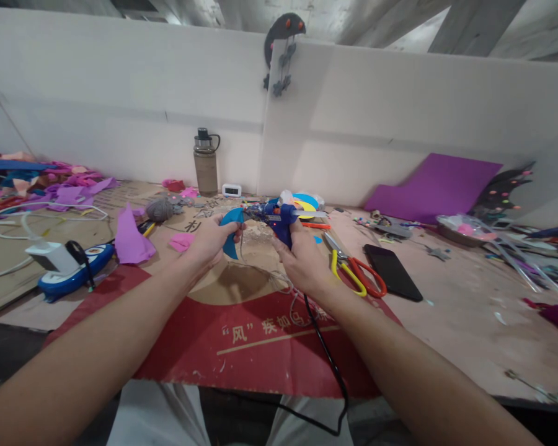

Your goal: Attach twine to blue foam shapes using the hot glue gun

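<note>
My right hand [300, 257] is wrapped round the grip of a blue hot glue gun [279, 218], with a clear glue stick [312, 214] jutting from its back end. The gun's nozzle points left, at a curved blue felt piece [232, 224]. Between thumb and fingers, my left hand [211, 244] pinches that blue piece. Whether the nozzle touches it I cannot tell. A thin pale string hangs below the piece. From the gun a black cord [328, 353] runs down over the table's front edge. Beneath both hands lies a red printed cardboard sheet [177, 337].
Scissors [353, 269] with red and yellow handles and a black phone [393, 272] lie right of my right hand. A bottle [206, 164] and a small clock [231, 190] stand at the back. At left are a blue power strip [100, 260], grey yarn [159, 209] and felt scraps [69, 195].
</note>
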`<state>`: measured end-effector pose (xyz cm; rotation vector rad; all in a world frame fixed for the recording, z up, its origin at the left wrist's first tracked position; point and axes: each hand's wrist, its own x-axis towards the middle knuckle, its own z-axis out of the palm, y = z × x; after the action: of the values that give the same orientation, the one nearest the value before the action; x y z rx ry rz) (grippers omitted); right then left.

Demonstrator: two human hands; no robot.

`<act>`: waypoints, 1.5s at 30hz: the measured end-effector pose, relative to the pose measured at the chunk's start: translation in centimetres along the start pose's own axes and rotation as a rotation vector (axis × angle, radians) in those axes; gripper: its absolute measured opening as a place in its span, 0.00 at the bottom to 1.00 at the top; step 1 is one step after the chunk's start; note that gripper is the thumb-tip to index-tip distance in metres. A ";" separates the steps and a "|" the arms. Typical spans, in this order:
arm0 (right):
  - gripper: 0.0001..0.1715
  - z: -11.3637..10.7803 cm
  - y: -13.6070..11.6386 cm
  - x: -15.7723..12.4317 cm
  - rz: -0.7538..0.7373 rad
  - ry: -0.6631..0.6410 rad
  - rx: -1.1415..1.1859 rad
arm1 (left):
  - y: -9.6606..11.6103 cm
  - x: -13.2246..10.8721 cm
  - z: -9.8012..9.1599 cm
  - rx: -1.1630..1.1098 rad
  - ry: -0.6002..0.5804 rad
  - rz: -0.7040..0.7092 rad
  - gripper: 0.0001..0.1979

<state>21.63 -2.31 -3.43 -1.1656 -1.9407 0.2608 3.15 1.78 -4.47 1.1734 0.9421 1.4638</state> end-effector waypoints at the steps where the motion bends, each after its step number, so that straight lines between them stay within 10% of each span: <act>1: 0.23 0.0 0.1 0.0 -0.005 -0.003 0.000 | 0.0 0.1 -0.1 0.007 0.001 0.008 0.05; 45: 0.20 -0.2 0.1 0.0 0.001 0.004 0.043 | 0.2 -0.2 0.1 0.082 -0.039 -0.002 0.04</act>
<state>21.89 -2.26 -3.33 -1.1380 -1.9219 0.2986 3.18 1.58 -4.27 1.2558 0.9844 1.4073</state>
